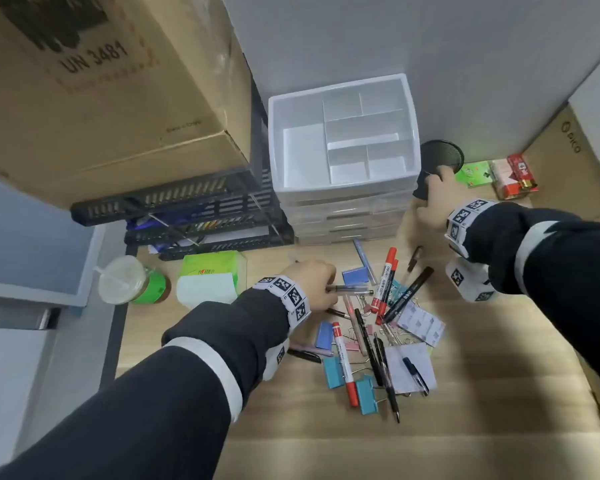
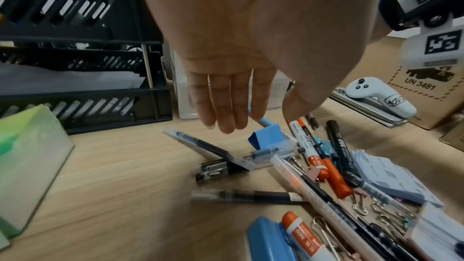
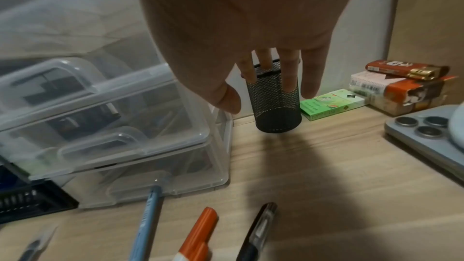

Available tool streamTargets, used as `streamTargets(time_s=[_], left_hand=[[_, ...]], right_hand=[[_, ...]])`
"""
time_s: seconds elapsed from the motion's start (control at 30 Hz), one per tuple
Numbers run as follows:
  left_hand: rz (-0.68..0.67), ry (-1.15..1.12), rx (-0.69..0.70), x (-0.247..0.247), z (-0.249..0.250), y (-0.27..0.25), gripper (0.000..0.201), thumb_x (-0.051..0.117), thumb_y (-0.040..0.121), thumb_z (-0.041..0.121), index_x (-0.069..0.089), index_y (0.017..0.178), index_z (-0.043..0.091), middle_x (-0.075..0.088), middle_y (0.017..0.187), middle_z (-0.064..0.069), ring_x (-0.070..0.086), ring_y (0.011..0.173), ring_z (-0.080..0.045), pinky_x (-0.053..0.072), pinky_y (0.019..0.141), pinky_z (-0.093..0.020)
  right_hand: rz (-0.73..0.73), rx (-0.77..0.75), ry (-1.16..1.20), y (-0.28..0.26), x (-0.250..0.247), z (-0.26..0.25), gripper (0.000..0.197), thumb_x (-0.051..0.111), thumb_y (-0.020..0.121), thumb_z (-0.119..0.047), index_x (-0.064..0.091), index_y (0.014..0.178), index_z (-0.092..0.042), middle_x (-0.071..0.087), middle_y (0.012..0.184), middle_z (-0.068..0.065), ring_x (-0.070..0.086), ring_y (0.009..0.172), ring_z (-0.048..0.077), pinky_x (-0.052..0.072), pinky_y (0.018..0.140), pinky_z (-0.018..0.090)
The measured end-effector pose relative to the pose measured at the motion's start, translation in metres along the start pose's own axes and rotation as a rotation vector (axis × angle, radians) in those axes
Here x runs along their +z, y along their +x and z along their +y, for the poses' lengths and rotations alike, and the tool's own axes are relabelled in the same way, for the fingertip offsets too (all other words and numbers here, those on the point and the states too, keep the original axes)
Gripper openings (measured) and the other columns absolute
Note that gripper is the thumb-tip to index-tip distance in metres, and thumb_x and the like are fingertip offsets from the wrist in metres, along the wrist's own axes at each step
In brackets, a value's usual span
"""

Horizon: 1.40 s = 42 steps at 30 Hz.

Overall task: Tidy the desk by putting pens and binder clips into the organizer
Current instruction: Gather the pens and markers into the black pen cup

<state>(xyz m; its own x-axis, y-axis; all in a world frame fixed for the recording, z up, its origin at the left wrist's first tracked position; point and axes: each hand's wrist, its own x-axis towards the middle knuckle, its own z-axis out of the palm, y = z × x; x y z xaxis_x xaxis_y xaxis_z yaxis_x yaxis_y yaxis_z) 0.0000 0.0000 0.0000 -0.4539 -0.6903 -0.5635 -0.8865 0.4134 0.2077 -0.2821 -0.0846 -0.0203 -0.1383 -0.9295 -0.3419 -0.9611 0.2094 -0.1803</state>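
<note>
Head view. White organizer [image 1: 343,133] sits on a stack of clear drawers at the back of the wooden desk [image 1: 482,393], against the wall; black file trays [image 1: 194,216] close on its left, black mesh pen cup [image 1: 440,161] just beside its right. Pile of pens [image 1: 385,306] and binder clips [image 1: 364,393] lies in front of the drawers, mid-desk; bare desk surface near and to the right of the pile. Left hand [image 1: 312,285] is at the pile's left edge, over a clear pen [image 1: 350,289]; whether the fingers pinch it cannot be told here. Right hand [image 1: 430,206] is up at the mesh cup, well apart from the pile.

Left wrist view. Left hand [image 2: 226,66] fingers [image 2: 223,102] straight, close together, pointing down, holding nothing. Clear pen [image 2: 208,148] lies on the desk just below the fingertips, apart from them. Blue binder clip [image 2: 268,138] just beside.

Right wrist view. Right hand [image 3: 238,27] fingers [image 3: 288,74] extended and spread, laid against the mesh cup [image 3: 276,102] wall; thumb [image 3: 226,96] apart from it on the left. Cup stands upright between drawers [image 3: 113,126] and a green packet [image 3: 331,104]. Pen ends [image 3: 148,225] lie below the wrist.
</note>
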Motion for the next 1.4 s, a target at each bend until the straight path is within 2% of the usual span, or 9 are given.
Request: streamTargets(time_s=[0.5, 0.63, 0.77, 0.9, 1.0, 1.13, 1.2, 1.3, 1.4], left_hand=[[-0.063, -0.014, -0.083, -0.012, -0.011, 0.019, 0.035, 0.058, 0.089, 0.032, 0.057, 0.120, 0.014, 0.066, 0.111, -0.006, 0.062, 0.093, -0.027, 0.050, 0.074, -0.033], [-0.036, -0.033, -0.038, -0.030, -0.004, 0.017, 0.043, 0.057, 0.090, 0.028, 0.050, 0.130, 0.011, 0.062, 0.118, -0.008, 0.062, 0.099, -0.028, 0.050, 0.076, -0.033], [-0.036, -0.044, -0.025, -0.043, 0.005, 0.013, 0.048, 0.056, 0.091, 0.028, 0.045, 0.135, 0.012, 0.064, 0.115, -0.009, 0.063, 0.097, -0.028, 0.054, 0.081, -0.037], [-0.015, -0.063, -0.021, -0.049, 0.013, 0.009, 0.054, 0.057, 0.092, 0.037, 0.045, 0.138, 0.013, 0.065, 0.118, -0.009, 0.064, 0.101, -0.027, 0.055, 0.083, -0.036], [-0.011, -0.118, -0.053, -0.044, 0.018, 0.011, 0.062, 0.060, 0.090, 0.045, 0.045, 0.140, 0.012, 0.065, 0.119, -0.008, 0.063, 0.103, -0.026, 0.054, 0.084, -0.035], [-0.001, -0.299, -0.072, -0.036, 0.026, 0.005, 0.052, 0.067, 0.088, 0.049, 0.049, 0.124, 0.016, 0.061, 0.091, 0.001, 0.059, 0.083, -0.019, 0.041, 0.062, -0.026], [0.018, -0.359, -0.080, -0.031, 0.026, 0.000, 0.054, 0.070, 0.082, 0.058, 0.045, 0.112, 0.021, 0.059, 0.082, 0.008, 0.058, 0.071, -0.012, 0.037, 0.053, -0.025], [0.080, -0.482, -0.096, -0.021, 0.024, -0.006, 0.073, 0.079, 0.062, 0.068, 0.054, 0.110, 0.019, 0.067, 0.094, 0.007, 0.064, 0.081, -0.013, 0.050, 0.067, -0.029], [0.102, -0.648, -0.115, -0.017, 0.014, -0.009, 0.036, 0.089, 0.064, 0.047, 0.063, 0.081, 0.028, 0.070, 0.080, 0.008, 0.068, 0.081, -0.014, 0.057, 0.076, -0.032]], right_hand=[[0.084, 0.058, -0.044, -0.001, -0.020, -0.003, 0.042, 0.059, 0.090, -0.022, 0.048, 0.124, 0.000, 0.046, 0.127, 0.020, 0.057, 0.108, 0.041, 0.049, 0.086, 0.043], [0.146, 0.113, -0.014, -0.015, -0.045, 0.002, 0.029, 0.055, 0.091, -0.019, 0.039, 0.112, -0.006, 0.057, 0.091, 0.015, 0.060, 0.080, 0.036, 0.048, 0.069, 0.038], [-0.069, 0.131, -0.075, -0.032, -0.060, 0.003, 0.021, 0.054, 0.089, -0.027, 0.062, 0.094, -0.008, 0.064, 0.075, 0.008, 0.063, 0.071, 0.028, 0.055, 0.084, 0.038], [-0.269, 0.098, -0.070, -0.056, -0.055, -0.005, 0.023, 0.061, 0.085, -0.031, 0.071, 0.079, -0.011, 0.069, 0.067, 0.004, 0.066, 0.067, 0.023, 0.060, 0.070, 0.032], [-0.392, 0.073, 0.150, -0.073, -0.036, -0.019, 0.018, 0.070, 0.087, -0.020, 0.063, 0.075, -0.007, 0.062, 0.056, 0.006, 0.056, 0.050, 0.019, 0.044, 0.048, 0.022], [-0.458, 0.019, 0.366, -0.087, -0.016, -0.034, 0.025, 0.078, 0.082, -0.022, 0.059, 0.068, -0.013, 0.062, 0.043, -0.005, 0.052, 0.038, 0.008, 0.040, 0.046, 0.019], [-0.502, -0.027, 0.457, -0.092, -0.010, -0.045, 0.023, 0.076, 0.085, -0.020, 0.062, 0.070, -0.012, 0.063, 0.045, -0.007, 0.055, 0.038, 0.003, 0.042, 0.047, 0.018], [-0.609, -0.097, 0.598, -0.102, -0.007, -0.063, 0.015, 0.075, 0.086, -0.015, 0.071, 0.073, -0.008, 0.074, 0.063, 0.004, 0.066, 0.054, 0.009, 0.049, 0.054, 0.019], [-0.651, -0.134, 0.700, -0.109, -0.004, -0.071, 0.009, 0.074, 0.086, -0.012, 0.075, 0.091, -0.004, 0.076, 0.086, 0.016, 0.072, 0.075, 0.019, 0.058, 0.063, 0.022]])
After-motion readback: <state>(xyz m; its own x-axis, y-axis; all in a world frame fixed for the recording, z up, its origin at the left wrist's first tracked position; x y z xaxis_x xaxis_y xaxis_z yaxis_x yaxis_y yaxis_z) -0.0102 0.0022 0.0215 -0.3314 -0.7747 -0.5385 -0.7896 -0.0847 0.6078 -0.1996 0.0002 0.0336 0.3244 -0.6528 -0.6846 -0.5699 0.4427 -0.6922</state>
